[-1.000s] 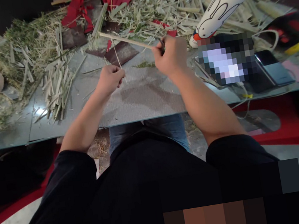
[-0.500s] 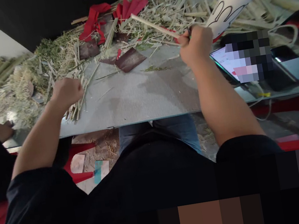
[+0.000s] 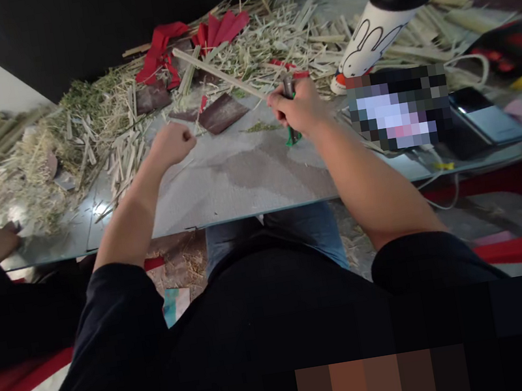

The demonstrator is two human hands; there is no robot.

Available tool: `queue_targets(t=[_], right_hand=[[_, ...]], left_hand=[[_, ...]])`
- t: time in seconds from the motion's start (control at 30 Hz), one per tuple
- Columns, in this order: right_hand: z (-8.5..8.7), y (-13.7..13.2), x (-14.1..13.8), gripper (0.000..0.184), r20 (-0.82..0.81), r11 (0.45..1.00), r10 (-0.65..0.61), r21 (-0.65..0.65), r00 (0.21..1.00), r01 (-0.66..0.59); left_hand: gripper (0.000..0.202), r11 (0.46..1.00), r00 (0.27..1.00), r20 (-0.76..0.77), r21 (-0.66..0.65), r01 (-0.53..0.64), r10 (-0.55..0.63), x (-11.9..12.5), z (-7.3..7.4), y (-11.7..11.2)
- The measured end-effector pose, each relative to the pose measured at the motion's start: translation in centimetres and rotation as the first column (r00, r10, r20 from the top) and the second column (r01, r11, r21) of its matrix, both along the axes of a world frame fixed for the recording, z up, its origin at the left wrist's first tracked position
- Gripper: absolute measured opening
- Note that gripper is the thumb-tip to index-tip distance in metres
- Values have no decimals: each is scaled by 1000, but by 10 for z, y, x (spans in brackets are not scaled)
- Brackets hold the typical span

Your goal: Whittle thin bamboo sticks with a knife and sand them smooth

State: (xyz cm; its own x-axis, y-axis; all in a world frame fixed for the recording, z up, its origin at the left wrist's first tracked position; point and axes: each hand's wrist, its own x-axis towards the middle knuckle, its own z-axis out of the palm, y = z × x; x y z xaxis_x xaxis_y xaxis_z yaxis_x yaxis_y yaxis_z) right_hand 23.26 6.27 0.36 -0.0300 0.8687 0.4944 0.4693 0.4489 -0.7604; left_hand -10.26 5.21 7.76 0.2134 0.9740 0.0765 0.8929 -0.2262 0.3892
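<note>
Both bare forearms reach forward from the elbows and slant inward, the left forearm (image 3: pixel 127 210) toward the right, the right forearm (image 3: pixel 371 171) toward the left. The left hand (image 3: pixel 172 145) is curled into a loose fist, back upward, its thumb side facing across to the other hand. The right hand (image 3: pixel 298 110) sits slightly farther forward, fingers folded in a grip, thumb and forefinger brought together and pointing leftward. The two hands are well apart, in front of the torso (image 3: pixel 269 306), with the thighs (image 3: pixel 231 243) below
</note>
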Motion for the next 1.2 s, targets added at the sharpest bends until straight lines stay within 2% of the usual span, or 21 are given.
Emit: queue_targets(t=[0.07,0.13,0.23,0.3,0.47,0.6,0.73,0.83,0.93,1.03,1.17,1.2], right_hand=[[3,-2,0,83,-117,995,-7,-102,993,-6],[6,-6,1,80,-164,987,-2,-159,986,-24],[13,-16,-2,72,-127,981,9,-191,992,-34],[20,-25,-5,67,-111,974,21,-220,994,-45],[40,-47,-13,57,-162,934,118,-317,980,-165],[43,-52,-14,56,-139,934,164,-296,977,-199],[36,-49,-16,56,-79,952,131,-268,988,-148],[32,-45,-18,59,-71,959,57,-273,996,-75],[29,-41,-17,60,-179,956,84,-262,980,-130],[27,-36,-12,52,-384,946,116,-238,916,-220],[30,-34,-6,19,-508,911,67,-321,859,-261],[32,-35,-5,20,-522,892,51,-359,851,-274]], left_hand=[[20,1000,988,153,9,16,-18,36,-5,15],[16,999,934,357,5,33,-32,67,-6,19],[25,997,806,591,-22,72,-46,96,-3,8],[34,999,754,657,-31,18,7,106,0,-2],[58,987,724,676,-31,-157,136,105,-3,-19],[55,983,714,692,32,-178,107,102,-12,-26],[44,985,721,686,36,-166,97,103,-18,-35],[47,988,731,677,37,-147,83,104,-20,-40],[59,997,740,673,57,-51,0,105,-23,-42],[60,995,706,701,88,48,-96,107,-29,-46],[45,996,656,753,81,-26,-45,112,-33,-53],[41,997,652,758,65,-40,-23,114,-34,-54]])
